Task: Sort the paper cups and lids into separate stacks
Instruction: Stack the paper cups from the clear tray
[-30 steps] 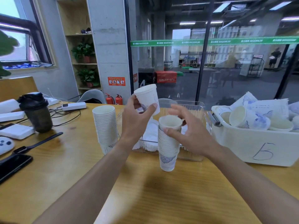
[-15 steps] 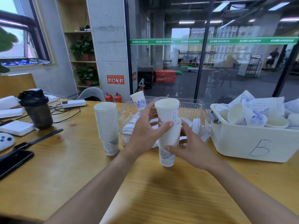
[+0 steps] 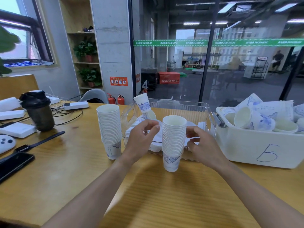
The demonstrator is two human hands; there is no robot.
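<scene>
Two stacks of white paper cups stand on the wooden table: a tall one (image 3: 108,129) on the left and a second one (image 3: 173,142) in the middle. My left hand (image 3: 141,139) hovers just left of the middle stack, fingers loosely curled and holding nothing. On the stack's other side my right hand (image 3: 201,146) has its fingertips at the stack's edge and grips nothing. Behind the hands a clear plastic tray (image 3: 181,102) holds white lids (image 3: 156,142), with one blue-patterned cup (image 3: 143,104) leaning in its left corner.
A white bin (image 3: 256,145) marked with a handwritten figure, full of loose cups, stands at the right. On the left are a dark shaker bottle (image 3: 38,111), a phone (image 3: 13,165), a smartwatch (image 3: 39,142), white devices and cables. A glass wall lies behind the table.
My left hand carried a single cup from the tray side onto the middle stack and let go. My right hand released its hold on that stack. Both hands now sit beside it.
</scene>
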